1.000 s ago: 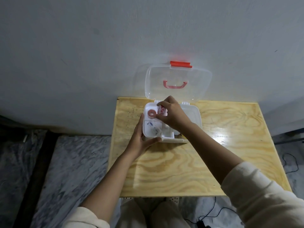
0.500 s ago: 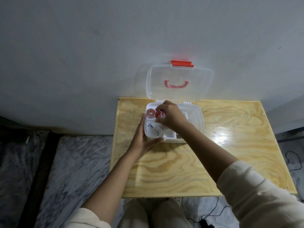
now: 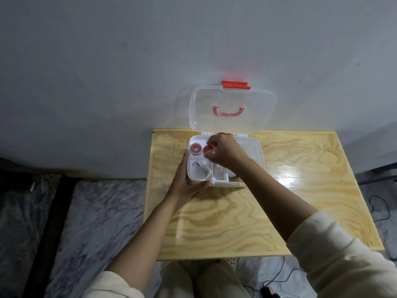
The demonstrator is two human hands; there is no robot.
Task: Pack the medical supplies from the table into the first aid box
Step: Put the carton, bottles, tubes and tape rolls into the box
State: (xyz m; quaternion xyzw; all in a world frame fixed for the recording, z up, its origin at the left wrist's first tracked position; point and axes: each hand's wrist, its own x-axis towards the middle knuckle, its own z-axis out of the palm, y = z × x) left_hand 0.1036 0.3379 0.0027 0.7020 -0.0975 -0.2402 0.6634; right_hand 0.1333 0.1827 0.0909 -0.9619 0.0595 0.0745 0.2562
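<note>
A white first aid box (image 3: 256, 150) stands open at the table's far edge, its clear lid (image 3: 232, 108) with red latch and pink handle leaning on the wall. My left hand (image 3: 185, 182) grips the box's near left corner. My right hand (image 3: 224, 150) hovers over the tray's back compartments, fingers pinched on a small red tape roll (image 3: 208, 149). Another red tape roll (image 3: 195, 149) lies in the back left compartment. A clear printed packet (image 3: 200, 168) lies in the front left compartment. My right hand hides the middle of the tray.
The pale plywood table (image 3: 279, 211) stands against a grey wall. A marbled floor lies to the left, and black cables (image 3: 380, 209) trail on the floor at the right and below the table's near edge.
My right hand has shifted slightly left over the tray, bringing the small red roll closer beside the roll lying in the back left compartment. My left hand keeps its hold on the box.
</note>
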